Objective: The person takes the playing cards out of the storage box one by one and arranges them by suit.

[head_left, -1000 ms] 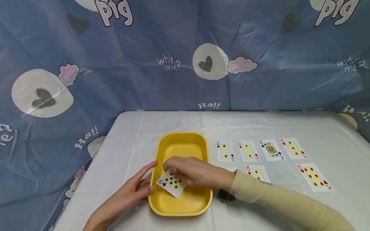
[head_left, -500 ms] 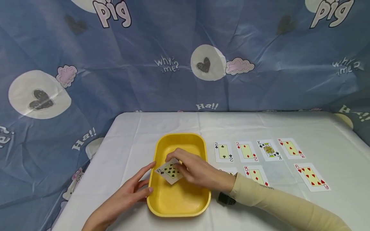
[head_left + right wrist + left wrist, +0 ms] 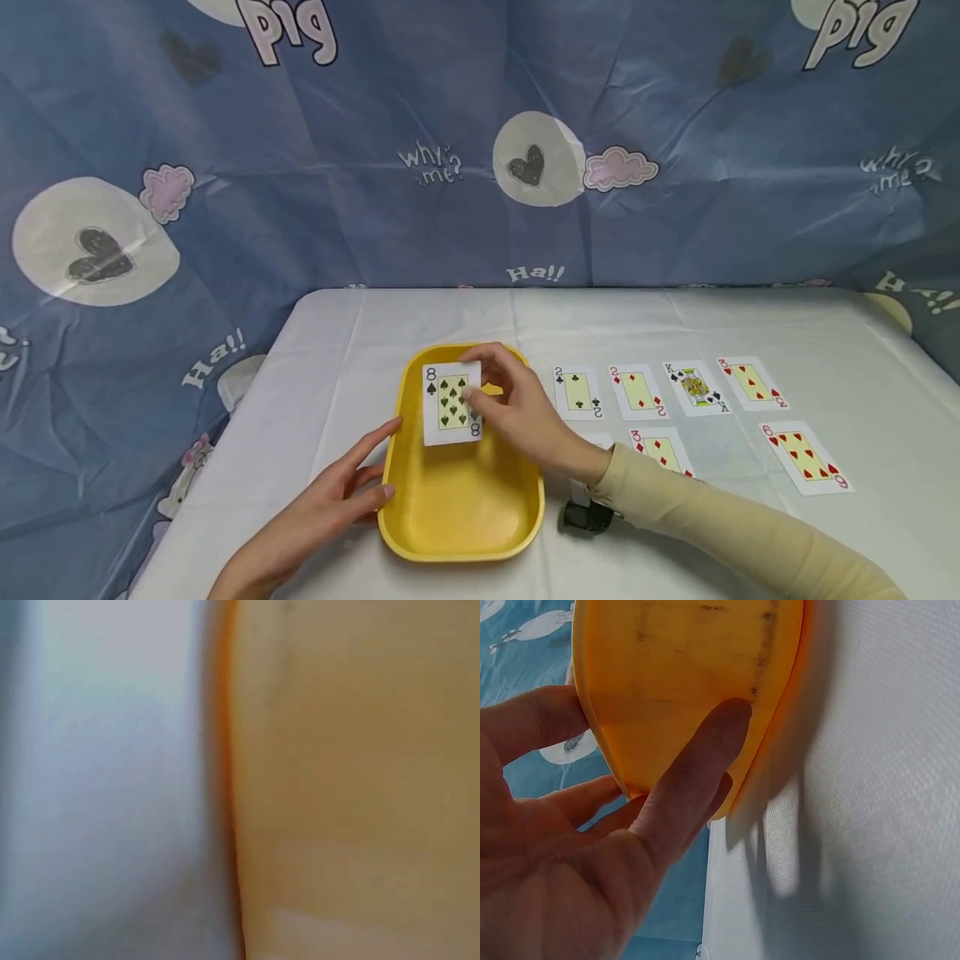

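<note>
In the head view my right hand pinches a playing card, the eight of spades, thumb on its face and fingers partly behind it. The card is raised upright over the far half of a yellow tray. My left hand rests against the tray's left side. Seen from the left wrist, the thumb of that hand lies along the tray's outer wall, and the index finger touches the rim. The right wrist view is blurred and filled mostly by the tray's outer wall.
Face-up cards lie right of the tray: two of clubs, two of diamonds, king of spades and three of hearts. Nearer are a three of diamonds, a hearts card and one partly hidden by the right arm.
My right hand has moved up and away within the tray area, turning the eight of spades from a slant to upright and facing me. The left hand stays at the tray's side.
</note>
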{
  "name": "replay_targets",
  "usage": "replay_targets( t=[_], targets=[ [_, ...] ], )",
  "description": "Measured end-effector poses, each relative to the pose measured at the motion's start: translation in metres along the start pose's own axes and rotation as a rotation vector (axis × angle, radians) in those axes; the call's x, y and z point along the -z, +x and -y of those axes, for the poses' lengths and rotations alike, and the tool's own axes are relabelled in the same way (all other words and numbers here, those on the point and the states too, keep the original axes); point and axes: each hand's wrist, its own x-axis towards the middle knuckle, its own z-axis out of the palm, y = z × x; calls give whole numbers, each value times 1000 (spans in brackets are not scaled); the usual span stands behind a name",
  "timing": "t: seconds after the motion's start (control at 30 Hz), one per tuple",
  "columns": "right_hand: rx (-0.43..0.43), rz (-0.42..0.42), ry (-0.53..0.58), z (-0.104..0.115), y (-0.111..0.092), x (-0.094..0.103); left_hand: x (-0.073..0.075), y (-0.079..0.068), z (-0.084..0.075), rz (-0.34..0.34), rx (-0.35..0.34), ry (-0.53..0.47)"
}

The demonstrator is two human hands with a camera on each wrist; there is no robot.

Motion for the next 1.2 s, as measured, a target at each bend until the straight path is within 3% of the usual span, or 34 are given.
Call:
replay_targets(
  t=[0.17,0.37,0.63,0.87,1.2],
  targets=[
    [-20,-81,110,-1,2,2,1,0,0,9,-4,2],
    [-17,-115,181,-2,3,4,1,1,0,16,-11,0],
    [-32,-56,60,7,0,23,1,3,1,-4,9,12],
    [-26,-74,-64,17,-8,47,2,4,1,4,7,12],
    [-55,-94,-150,32,-18,71,3,3,2,18,8,4]
  ],
)
